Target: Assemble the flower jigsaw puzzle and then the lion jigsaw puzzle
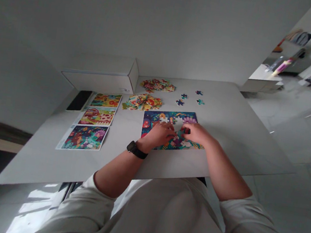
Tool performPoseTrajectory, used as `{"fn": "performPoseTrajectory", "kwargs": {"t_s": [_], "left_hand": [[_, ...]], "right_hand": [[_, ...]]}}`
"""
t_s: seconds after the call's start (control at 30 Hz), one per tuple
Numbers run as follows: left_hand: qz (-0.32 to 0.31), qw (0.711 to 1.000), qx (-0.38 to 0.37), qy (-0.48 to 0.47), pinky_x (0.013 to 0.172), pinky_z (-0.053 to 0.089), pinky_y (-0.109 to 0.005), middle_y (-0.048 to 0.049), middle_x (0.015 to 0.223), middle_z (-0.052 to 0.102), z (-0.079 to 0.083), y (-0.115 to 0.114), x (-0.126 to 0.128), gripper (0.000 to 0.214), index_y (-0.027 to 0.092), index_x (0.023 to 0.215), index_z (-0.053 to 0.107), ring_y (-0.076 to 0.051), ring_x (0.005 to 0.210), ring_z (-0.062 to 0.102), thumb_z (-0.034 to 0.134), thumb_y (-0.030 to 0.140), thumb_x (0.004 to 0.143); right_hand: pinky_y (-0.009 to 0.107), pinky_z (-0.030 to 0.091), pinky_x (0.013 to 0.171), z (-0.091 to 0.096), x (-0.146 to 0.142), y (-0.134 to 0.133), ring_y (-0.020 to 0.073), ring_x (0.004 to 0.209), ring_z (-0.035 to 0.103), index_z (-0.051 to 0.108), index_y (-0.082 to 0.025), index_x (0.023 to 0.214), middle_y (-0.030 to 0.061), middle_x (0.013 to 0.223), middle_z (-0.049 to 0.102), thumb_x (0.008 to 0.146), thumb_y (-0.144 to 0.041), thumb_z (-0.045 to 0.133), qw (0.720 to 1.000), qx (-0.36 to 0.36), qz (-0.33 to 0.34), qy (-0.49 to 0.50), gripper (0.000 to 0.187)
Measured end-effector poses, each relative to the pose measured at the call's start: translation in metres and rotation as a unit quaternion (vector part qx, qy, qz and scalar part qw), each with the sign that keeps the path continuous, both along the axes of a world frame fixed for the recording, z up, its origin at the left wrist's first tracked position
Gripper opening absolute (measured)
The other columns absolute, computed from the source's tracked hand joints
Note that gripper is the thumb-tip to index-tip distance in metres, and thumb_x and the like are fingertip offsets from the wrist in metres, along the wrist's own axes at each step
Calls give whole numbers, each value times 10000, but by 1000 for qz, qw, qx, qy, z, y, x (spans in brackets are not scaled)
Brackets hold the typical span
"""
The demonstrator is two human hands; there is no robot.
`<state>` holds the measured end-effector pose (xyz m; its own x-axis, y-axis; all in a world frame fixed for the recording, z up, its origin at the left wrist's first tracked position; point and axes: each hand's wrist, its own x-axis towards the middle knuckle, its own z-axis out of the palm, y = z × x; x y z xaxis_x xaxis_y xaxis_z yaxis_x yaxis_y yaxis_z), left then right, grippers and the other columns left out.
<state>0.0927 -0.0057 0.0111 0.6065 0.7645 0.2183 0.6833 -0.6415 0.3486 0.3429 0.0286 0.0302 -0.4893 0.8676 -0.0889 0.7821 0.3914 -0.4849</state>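
Observation:
A mostly assembled colourful jigsaw puzzle (169, 119) lies on the white table (226, 141) in front of me. My left hand (160, 133), with a black watch on the wrist, rests on the puzzle's lower middle with fingers curled down onto it. My right hand (196, 132) sits beside it on the puzzle's right part, fingers pinched on a small dark and red puzzle piece (187, 130). A white gap (178, 122) shows in the puzzle just above my fingertips.
Two heaps of loose pieces (143, 102) (157, 85) lie behind the puzzle, with several single blue pieces (190, 97) to their right. A sheet with three reference pictures (91, 123) lies at left. A white box (103, 77) and a black phone (79, 100) sit at back left.

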Motion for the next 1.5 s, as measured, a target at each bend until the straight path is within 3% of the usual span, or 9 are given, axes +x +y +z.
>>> {"fn": "performPoseTrajectory", "kwargs": {"t_s": [0.2,0.37,0.7,0.8,0.93,1.1,1.2,1.33,1.5], "left_hand": [[7,1000,-20,5,1070,498,-462,-78,1225,765,3,-3,2,187,342,1071,889,-295,1115,698,733,313,973],[11,1000,-21,-11,1084,467,-466,-74,1226,760,8,-7,3,163,352,1030,892,-297,1118,682,769,289,942],[-10,997,8,72,1057,494,-548,-124,1370,701,12,-10,6,183,326,1065,870,-375,1175,655,835,368,890],[-36,998,17,58,1074,503,-518,-100,1392,701,21,1,-4,162,322,1057,852,-353,1201,658,799,334,904],[1,999,35,33,1073,524,-475,-88,1271,748,26,23,-29,244,299,1142,816,-306,1179,677,668,247,955],[84,994,70,-22,1086,528,-501,-106,1257,758,6,38,-57,274,262,1198,785,-308,1170,683,601,275,994],[128,987,84,-49,1062,539,-491,-110,1227,763,-7,39,-62,272,252,1189,782,-310,1171,683,576,282,1014],[151,982,87,-70,1060,536,-483,-103,1188,765,-11,43,-60,261,241,1155,784,-298,1154,697,556,253,1028],[152,982,69,-93,1065,548,-463,-110,1203,746,-13,43,-60,275,230,1195,765,-286,1160,698,577,193,997]], "right_hand": [[297,450,735,-4,2,4,199,806,677,827,-221,1052,45,920,795,854,-188,815,1000,11,27,-2,201],[312,470,797,-2,0,3,243,951,710,837,-221,1048,85,1047,806,883,-184,793,997,37,40,-54,175],[354,512,835,25,-18,-11,314,1067,743,847,-224,1109,152,1153,805,943,-267,774,983,42,51,-173,187],[356,521,840,31,-20,-11,323,1073,755,863,-247,1089,144,1133,822,917,-284,806,980,36,63,-184,185],[339,515,797,32,-18,-6,296,1014,770,866,-269,1101,112,1088,839,918,-312,799,981,21,75,-175,200],[290,508,778,28,-8,22,215,899,767,861,-277,1029,36,974,845,926,-278,769,989,-28,107,-98,139],[278,527,804,26,0,57,192,895,770,844,-271,1066,17,995,851,959,-260,717,999,-12,22,-29,167],[323,540,928,23,-5,109,232,1062,765,823,-240,1141,78,1144,843,967,-224,700,986,78,-137,-58,214],[419,555,980,16,-40,150,338,1198,732,816,-211,1197,192,1279,787,972,-446,744,963,73,-237,-104,334]]}}
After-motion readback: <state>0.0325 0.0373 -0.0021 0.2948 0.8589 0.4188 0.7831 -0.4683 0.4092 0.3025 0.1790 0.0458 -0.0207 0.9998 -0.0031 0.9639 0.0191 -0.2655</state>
